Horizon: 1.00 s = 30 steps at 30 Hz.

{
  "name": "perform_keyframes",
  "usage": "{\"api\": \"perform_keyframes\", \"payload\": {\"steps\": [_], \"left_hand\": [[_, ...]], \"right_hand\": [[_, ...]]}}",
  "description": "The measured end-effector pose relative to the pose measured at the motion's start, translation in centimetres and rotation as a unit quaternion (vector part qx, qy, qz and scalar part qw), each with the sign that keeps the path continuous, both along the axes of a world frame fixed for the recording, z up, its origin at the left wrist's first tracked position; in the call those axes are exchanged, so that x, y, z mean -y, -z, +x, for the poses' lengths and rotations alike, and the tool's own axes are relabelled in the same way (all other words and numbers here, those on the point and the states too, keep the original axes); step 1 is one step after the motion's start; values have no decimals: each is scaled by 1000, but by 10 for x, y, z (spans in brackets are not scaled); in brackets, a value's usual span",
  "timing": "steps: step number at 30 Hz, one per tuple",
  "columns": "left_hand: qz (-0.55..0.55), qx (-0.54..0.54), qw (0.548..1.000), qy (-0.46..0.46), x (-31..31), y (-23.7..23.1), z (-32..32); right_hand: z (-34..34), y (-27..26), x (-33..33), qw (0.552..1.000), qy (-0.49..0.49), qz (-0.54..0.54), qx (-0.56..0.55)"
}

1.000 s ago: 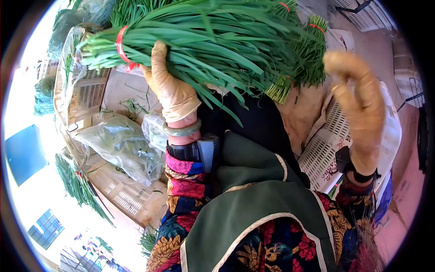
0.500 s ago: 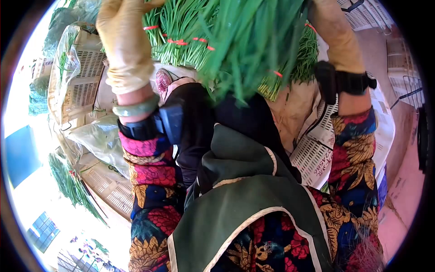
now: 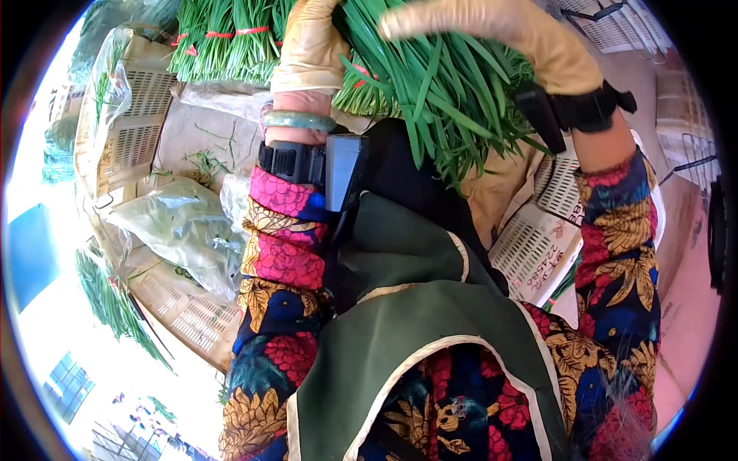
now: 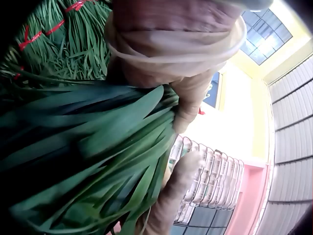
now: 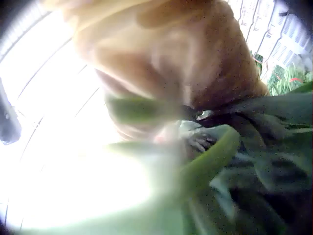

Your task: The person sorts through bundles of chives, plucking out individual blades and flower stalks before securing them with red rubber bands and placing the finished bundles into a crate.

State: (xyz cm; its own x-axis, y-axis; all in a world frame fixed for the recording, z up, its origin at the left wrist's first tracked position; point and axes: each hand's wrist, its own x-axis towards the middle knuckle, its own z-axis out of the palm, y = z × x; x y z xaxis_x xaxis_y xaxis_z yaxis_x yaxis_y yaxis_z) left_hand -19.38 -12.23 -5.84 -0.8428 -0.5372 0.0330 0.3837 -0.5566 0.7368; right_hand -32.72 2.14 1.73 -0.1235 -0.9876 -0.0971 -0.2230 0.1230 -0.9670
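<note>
My gloved left hand (image 3: 311, 50) grips a long bunch of green garlic chives (image 3: 430, 100) near the top of the head view. In the left wrist view, its fingers (image 4: 178, 188) stand at the edge of the leaves (image 4: 98, 142), with part of the hand hidden by them. The gloved right hand (image 3: 523, 38) stretches across the upper side of the bunch, its leading finger straight and blurred. Loose leaves (image 5: 215, 156) hang below that hand in the right wrist view. Leaf tips spread toward my lap.
Red-banded chive bunches (image 3: 238, 38) are lined up at the back left. A clear plastic bag (image 3: 181, 230) lies over crates at left. Slatted crates (image 3: 530, 253) stand at right, and more chives (image 3: 115, 300) lie at far left.
The bunch first lay crosswise in the left hand, then swung leaf-tips-down. My left hand moved left, then back right onto it. The right hand came in from the right over the leaves.
</note>
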Motion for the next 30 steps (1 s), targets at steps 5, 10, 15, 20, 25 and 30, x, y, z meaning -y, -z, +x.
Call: {"api": "perform_keyframes", "payload": {"steps": [5,10,15,20,25,30], "left_hand": [[58,34,998,-7,17,19,14],[76,92,992,-28,58,72,32],[57,95,993,-46,47,61,41],[55,85,995,-8,42,57,45],[45,98,994,-17,47,62,48],[40,67,996,30,36,56,47]], "right_hand": [[-1,34,-20,985,-8,71,-156],[-11,32,-18,967,2,78,-243],[-11,1,-24,985,-20,144,-95],[-24,17,-32,995,3,99,1],[-38,25,-39,978,-60,5,-201],[-28,31,-54,977,-27,38,-207]]}}
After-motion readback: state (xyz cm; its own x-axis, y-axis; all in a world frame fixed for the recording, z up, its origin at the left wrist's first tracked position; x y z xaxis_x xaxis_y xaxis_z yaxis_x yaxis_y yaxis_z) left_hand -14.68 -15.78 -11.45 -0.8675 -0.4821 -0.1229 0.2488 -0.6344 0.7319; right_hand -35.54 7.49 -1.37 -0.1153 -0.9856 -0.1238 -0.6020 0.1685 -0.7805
